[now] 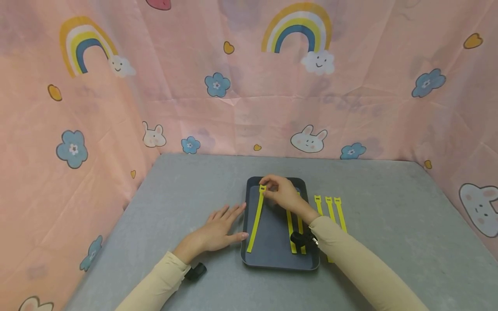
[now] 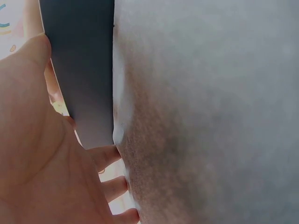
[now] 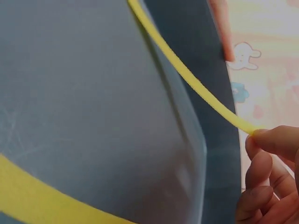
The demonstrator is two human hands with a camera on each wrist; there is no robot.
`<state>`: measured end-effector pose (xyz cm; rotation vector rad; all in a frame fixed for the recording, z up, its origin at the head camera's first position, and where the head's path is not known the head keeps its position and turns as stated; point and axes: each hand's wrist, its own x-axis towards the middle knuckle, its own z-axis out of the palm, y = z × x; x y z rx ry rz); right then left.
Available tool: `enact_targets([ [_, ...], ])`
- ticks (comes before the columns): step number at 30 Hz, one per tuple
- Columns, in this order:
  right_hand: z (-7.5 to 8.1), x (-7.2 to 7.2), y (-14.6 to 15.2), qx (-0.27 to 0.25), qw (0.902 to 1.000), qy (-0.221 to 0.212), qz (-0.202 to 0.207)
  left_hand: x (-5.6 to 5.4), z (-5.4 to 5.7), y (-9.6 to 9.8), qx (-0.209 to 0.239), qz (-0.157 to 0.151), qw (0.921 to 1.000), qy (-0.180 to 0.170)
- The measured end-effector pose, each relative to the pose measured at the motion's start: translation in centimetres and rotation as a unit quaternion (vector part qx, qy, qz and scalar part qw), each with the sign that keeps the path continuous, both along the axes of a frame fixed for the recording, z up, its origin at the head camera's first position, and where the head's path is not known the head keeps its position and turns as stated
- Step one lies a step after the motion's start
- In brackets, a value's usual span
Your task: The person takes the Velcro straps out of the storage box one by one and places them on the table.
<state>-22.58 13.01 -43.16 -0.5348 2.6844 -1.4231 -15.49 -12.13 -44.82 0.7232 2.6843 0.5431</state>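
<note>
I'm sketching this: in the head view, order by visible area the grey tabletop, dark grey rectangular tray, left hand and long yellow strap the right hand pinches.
1. Grey tabletop
2. Dark grey rectangular tray
3. Left hand
4. Long yellow strap pinched by right hand

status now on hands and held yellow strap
Right hand pinching flat yellow strap over dark grey rectangular tray. Left hand at tray's left side. No obstruction visible.

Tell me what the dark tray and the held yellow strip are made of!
The dark tray looks like coated metal or hard plastic, smooth with a dull sheen: its walls look stiff and its floor has faint scratch-like marks. The yellow strip looks like matte fabric or soft plastic: it's thin and bends in a gentle curve. I can't tell which.
</note>
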Motion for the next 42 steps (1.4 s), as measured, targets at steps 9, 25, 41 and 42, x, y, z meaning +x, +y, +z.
enact_targets([
  [9, 1.9, 0.3, 1.1, -0.029, 0.9993, 0.023, -0.006, 0.0, -0.1, 0.0, 0.003, 0.0, 1.0, -0.001],
  [25, 5.1, 0.9, 3.3, -0.079, 0.9959, 0.044, -0.007, 0.2, -0.1, -0.2, 0.007, -0.001, 1.0, -0.002],
  [41, 8.3, 1.8, 7.2, -0.074, 0.9941, 0.073, -0.033, 0.1, -0.3, -0.2, 0.011, -0.006, 0.9999, 0.004],
  [42, 8.6, 1.9, 7.5, -0.077, 0.9937, 0.074, -0.034, 0.1, -0.3, -0.2, 0.012, -0.006, 0.9999, 0.004],
])
